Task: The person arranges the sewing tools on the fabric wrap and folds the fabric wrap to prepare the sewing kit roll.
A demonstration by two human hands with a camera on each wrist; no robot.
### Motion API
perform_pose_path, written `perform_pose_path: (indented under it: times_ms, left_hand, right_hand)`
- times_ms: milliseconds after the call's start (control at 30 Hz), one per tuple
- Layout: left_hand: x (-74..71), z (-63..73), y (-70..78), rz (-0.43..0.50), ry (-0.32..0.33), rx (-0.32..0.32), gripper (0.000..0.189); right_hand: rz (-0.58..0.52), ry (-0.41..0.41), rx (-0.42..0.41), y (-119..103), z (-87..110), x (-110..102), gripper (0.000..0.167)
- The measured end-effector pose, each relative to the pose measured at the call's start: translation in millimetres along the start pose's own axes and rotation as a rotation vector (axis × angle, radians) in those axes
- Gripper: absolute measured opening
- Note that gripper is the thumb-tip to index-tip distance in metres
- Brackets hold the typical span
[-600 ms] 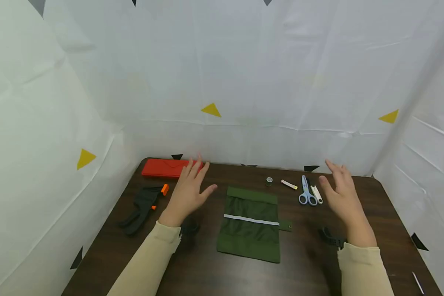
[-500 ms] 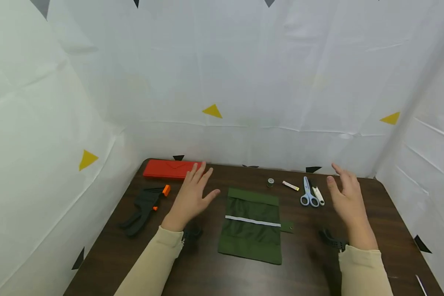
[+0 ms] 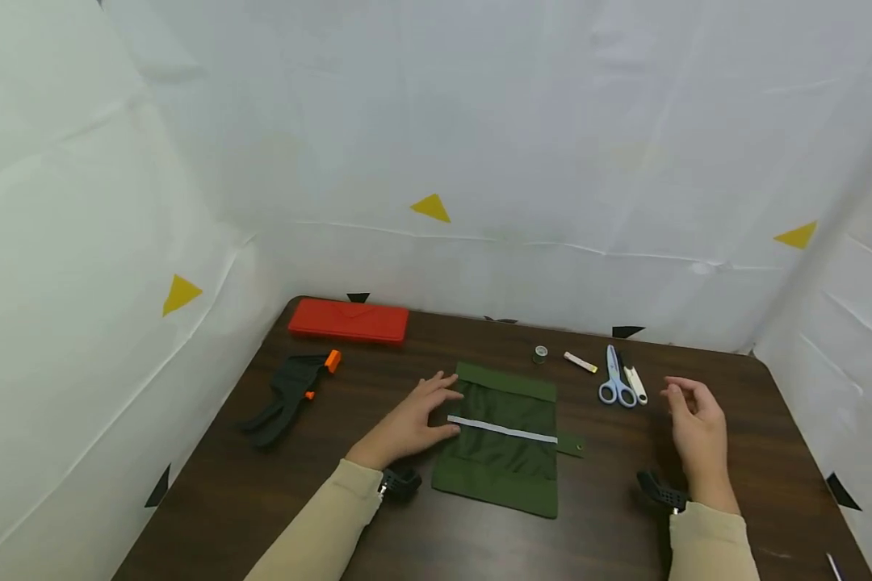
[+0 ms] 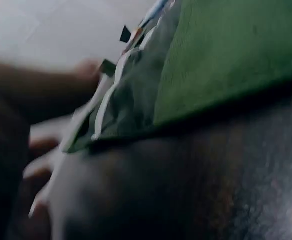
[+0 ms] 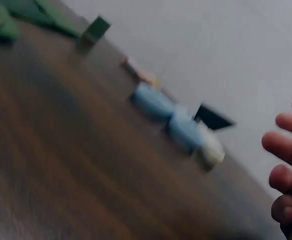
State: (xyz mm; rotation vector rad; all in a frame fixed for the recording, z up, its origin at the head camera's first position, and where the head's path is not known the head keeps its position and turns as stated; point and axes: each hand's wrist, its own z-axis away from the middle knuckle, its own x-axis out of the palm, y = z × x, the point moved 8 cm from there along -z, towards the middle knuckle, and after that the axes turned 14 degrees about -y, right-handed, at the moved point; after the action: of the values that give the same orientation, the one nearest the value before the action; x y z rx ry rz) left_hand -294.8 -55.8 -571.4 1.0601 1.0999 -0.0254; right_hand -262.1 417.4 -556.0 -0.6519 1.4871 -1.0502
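Observation:
A green fabric roll [image 3: 509, 486] lies spread on the table, with a white elastic strip [image 3: 505, 430] across its middle and a snap tab at its right side. My left hand [image 3: 410, 426] is over the roll's left edge, fingers spread and holding nothing. In the left wrist view, the roll [image 4: 226, 55] shows beside blurred fingers [image 4: 40, 175]. My right hand [image 3: 701, 436] hovers with loosely bent fingers, holding nothing. It is nearest a white-handled cutter [image 3: 635, 385] and light-blue scissors [image 3: 612, 365]. In the right wrist view, the fingers [image 5: 286, 150] are apart from the blurred scissors [image 5: 156, 103].
A red case [image 3: 349, 320] lies at the back left, a black clamp [image 3: 288, 391] with orange pads in front of it. Behind the roll stand a small round container [image 3: 540, 353] and a small white-and-yellow stick [image 3: 580, 362]. White sheets enclose the dark table [image 3: 589, 532].
My left hand has come down and rightward to the fabric roll's left edge. My right hand has lowered and its fingers have bent more. The head view has shifted slightly.

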Motion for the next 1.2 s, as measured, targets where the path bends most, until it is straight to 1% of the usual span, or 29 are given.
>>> perform_pose_path:
  times_ms: [67,167,233,333,433,500,600,667,767,900,1033,1200]
  left_hand:
    - [6.0,-0.5,-0.4,0.055,-0.017,0.049,0.055]
    - [10.5,0.6,-2.0,0.080,-0.006,0.093,0.056]
    - [11.3,2.4,-2.2,0.069,0.006,0.104,0.059]
    - [10.7,4.7,-1.8,0.031,0.025,0.109,0.059]
    - [11.5,3.9,-1.0,-0.017,0.034,0.091,0.057]
    - [12.0,1.6,0.1,-0.044,0.029,0.058,0.056]
    - [13.8,-3.7,0.9,-0.088,0.022,0.011,0.054]
    - [14.7,-6.4,0.2,-0.103,0.025,-0.013,0.053]
    - [15.3,-8.7,-1.4,-0.121,0.047,-0.034,0.052]
    - [13.1,-12.4,1.5,-0.137,0.075,-0.047,0.050]
    - [13.8,-15.5,2.4,-0.147,0.078,-0.059,0.050]
    - [15.9,-14.6,0.0,-0.129,0.066,-0.087,0.050]
  right_hand:
    - [-0.041,0.027,-0.015,10,-0.8,-2,0.037]
    - [-0.073,0.042,-0.018,19,-2.6,-3,0.035]
    - [-0.053,0.042,-0.016,20,-2.8,-1,0.034]
    - [0.049,0.014,-0.019,17,-2.9,5,0.033]
    - [0.170,-0.024,-0.037,11,-2.6,12,0.032]
    - [0.236,-0.038,-0.056,6,-3.4,15,0.032]
    - [0.303,-0.039,-0.080,2,-4.8,16,0.030]
    - [0.327,-0.036,-0.085,1,-6.3,16,0.030]
    - [0.335,-0.044,-0.089,0,-8.2,17,0.031]
    - [0.339,-0.046,-0.093,-3,-10.2,16,0.032]
    - [0.329,-0.007,-0.070,-2,-9.3,12,0.030]
    - [0.298,0.042,-0.038,1,-6.9,10,0.027]
